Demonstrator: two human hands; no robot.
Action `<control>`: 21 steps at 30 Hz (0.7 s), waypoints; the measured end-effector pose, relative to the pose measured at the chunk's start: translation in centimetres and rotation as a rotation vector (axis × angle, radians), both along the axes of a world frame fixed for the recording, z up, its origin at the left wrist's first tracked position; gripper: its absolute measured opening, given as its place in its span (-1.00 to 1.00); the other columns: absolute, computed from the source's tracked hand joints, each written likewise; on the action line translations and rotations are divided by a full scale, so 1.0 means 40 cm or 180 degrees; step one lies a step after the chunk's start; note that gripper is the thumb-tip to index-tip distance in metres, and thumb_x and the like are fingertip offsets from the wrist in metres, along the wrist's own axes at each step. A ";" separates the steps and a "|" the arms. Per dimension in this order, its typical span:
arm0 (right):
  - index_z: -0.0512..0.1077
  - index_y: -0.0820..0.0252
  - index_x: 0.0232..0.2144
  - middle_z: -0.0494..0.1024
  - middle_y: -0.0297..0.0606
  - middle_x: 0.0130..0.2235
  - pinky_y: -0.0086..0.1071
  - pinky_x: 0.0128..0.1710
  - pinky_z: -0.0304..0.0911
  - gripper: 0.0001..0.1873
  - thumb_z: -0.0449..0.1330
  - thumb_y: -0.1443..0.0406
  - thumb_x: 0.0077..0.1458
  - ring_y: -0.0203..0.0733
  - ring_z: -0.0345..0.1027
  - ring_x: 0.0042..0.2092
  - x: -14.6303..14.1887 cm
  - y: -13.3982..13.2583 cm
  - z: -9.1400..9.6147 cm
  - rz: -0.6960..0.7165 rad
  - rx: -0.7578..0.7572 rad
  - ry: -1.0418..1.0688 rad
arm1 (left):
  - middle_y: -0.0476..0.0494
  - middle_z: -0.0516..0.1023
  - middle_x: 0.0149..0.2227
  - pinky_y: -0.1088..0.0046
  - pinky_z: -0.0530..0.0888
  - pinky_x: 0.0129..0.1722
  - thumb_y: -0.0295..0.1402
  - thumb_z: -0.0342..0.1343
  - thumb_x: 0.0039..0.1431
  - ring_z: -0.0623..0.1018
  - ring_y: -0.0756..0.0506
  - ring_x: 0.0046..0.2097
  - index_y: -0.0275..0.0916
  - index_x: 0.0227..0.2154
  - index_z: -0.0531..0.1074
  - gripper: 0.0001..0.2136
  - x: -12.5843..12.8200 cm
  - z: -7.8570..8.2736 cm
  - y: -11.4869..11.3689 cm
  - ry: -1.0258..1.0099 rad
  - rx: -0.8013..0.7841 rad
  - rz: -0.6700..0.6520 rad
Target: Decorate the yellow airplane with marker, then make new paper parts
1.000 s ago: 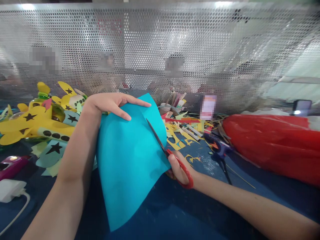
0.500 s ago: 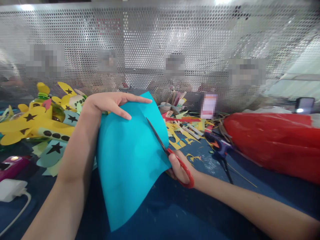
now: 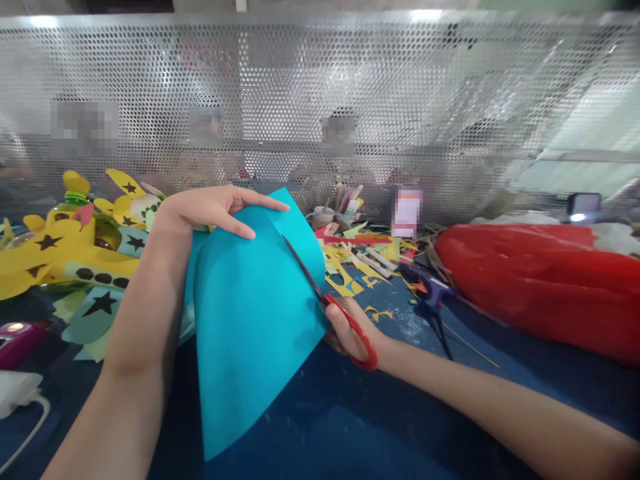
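Observation:
My left hand grips the top edge of a turquoise foam sheet, thumb on the front and fingers along the upper rim, holding it up off the dark blue table. My right hand is closed in the handles of red-handled scissors. The dark blades lie against the sheet's right side, pointing up and left toward my left hand.
Yellow paper planes with black stars lie at left, with a pink device and a white charger. Yellow paper scraps, a glue gun and a red plastic bag lie right. A perforated metal screen stands behind, people beyond it.
The whole view has slid slightly left. Both hands, the sheet and the scissors keep the same hold; the blades sit a little further up the sheet.

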State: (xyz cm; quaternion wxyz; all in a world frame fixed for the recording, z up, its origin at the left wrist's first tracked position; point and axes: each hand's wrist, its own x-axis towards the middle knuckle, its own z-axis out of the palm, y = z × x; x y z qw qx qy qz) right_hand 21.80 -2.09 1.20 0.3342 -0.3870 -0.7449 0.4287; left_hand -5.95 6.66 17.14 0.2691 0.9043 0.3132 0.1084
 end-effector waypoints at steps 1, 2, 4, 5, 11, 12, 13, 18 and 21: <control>0.09 0.07 -0.72 0.15 -0.39 -0.79 -0.45 -0.77 -0.04 -0.28 -0.16 -0.36 0.04 -0.36 0.06 -0.72 0.000 0.001 0.000 -0.0010 0.0004 0.0003 | -0.02 0.24 0.31 0.28 0.35 0.15 -0.19 0.23 0.11 0.27 -0.32 0.29 0.04 0.26 0.20 -0.36 0.000 0.000 0.000 -0.0003 0.0001 0.0016; 0.09 0.07 -0.72 0.16 -0.39 -0.79 -0.45 -0.77 -0.04 -0.28 -0.16 -0.35 0.05 -0.36 0.06 -0.72 0.000 0.001 0.000 -0.0014 0.0011 0.0000 | -0.02 0.22 0.32 0.30 0.36 0.14 -0.19 0.23 0.11 0.27 -0.32 0.29 0.04 0.26 0.20 -0.36 0.000 -0.001 0.000 -0.0003 0.0006 0.0026; 0.08 0.07 -0.72 0.17 -0.38 -0.78 -0.45 -0.75 -0.02 -0.29 -0.17 -0.34 0.06 -0.36 0.07 -0.71 0.000 0.003 0.001 -0.0005 0.0039 -0.0022 | -0.03 0.19 0.34 0.32 0.37 0.13 -0.18 0.23 0.11 0.27 -0.32 0.29 0.04 0.27 0.19 -0.35 0.001 0.000 -0.002 0.0004 0.0042 0.0033; 0.08 0.07 -0.72 0.16 -0.38 -0.77 -0.45 -0.75 -0.01 -0.29 -0.17 -0.33 0.07 -0.36 0.06 -0.70 0.000 0.003 0.002 -0.0002 0.0070 -0.0027 | -0.04 0.18 0.34 0.32 0.37 0.13 -0.18 0.23 0.11 0.27 -0.32 0.29 0.03 0.27 0.19 -0.35 0.001 0.001 -0.003 0.0009 0.0071 0.0033; 0.05 0.07 -0.75 0.15 -0.38 -0.78 -0.47 -0.75 -0.02 -0.27 -0.19 -0.34 0.08 -0.39 0.04 -0.70 0.006 0.011 0.004 0.0006 0.0215 -0.0074 | -0.08 0.30 0.28 0.31 0.30 0.19 -0.21 0.24 0.12 0.26 -0.33 0.29 -0.06 0.26 0.22 -0.36 -0.003 -0.001 0.001 -0.0077 0.0308 -0.0021; 0.05 0.06 -0.76 0.15 -0.37 -0.79 -0.47 -0.75 -0.02 -0.27 -0.20 -0.34 0.07 -0.39 0.05 -0.71 0.008 0.013 0.003 0.0032 0.0198 -0.0078 | -0.09 0.34 0.25 0.32 0.29 0.20 -0.22 0.24 0.12 0.27 -0.32 0.29 -0.08 0.25 0.24 -0.38 -0.006 -0.002 0.004 -0.0109 0.0337 -0.0059; 0.06 0.06 -0.77 0.15 -0.36 -0.79 -0.47 -0.76 -0.03 -0.26 -0.20 -0.35 0.06 -0.39 0.05 -0.72 0.009 0.016 0.000 0.0059 0.0175 -0.0075 | -0.10 0.38 0.22 0.32 0.29 0.20 -0.23 0.24 0.13 0.28 -0.32 0.28 -0.10 0.25 0.24 -0.38 -0.008 -0.004 0.007 -0.0139 0.0356 -0.0103; 0.09 0.07 -0.78 0.15 -0.37 -0.81 -0.46 -0.77 -0.03 -0.26 -0.18 -0.34 0.07 -0.37 0.06 -0.74 0.015 0.023 -0.007 0.0120 0.0165 -0.0049 | -0.12 0.53 0.05 0.27 0.38 0.13 -0.26 0.21 0.15 0.39 -0.30 0.20 -0.23 0.25 0.22 -0.39 -0.011 -0.008 0.017 -0.0239 0.0345 -0.0334; 0.12 0.08 -0.79 0.20 -0.33 -0.80 -0.44 -0.75 0.00 -0.23 -0.23 -0.34 0.08 -0.36 0.09 -0.74 0.019 0.019 0.007 0.0258 0.0162 -0.0209 | -0.13 0.56 0.00 0.31 0.41 0.10 -0.25 0.22 0.15 0.43 -0.28 0.17 -0.25 0.25 0.22 -0.38 -0.011 -0.007 0.018 -0.0262 0.0293 -0.0397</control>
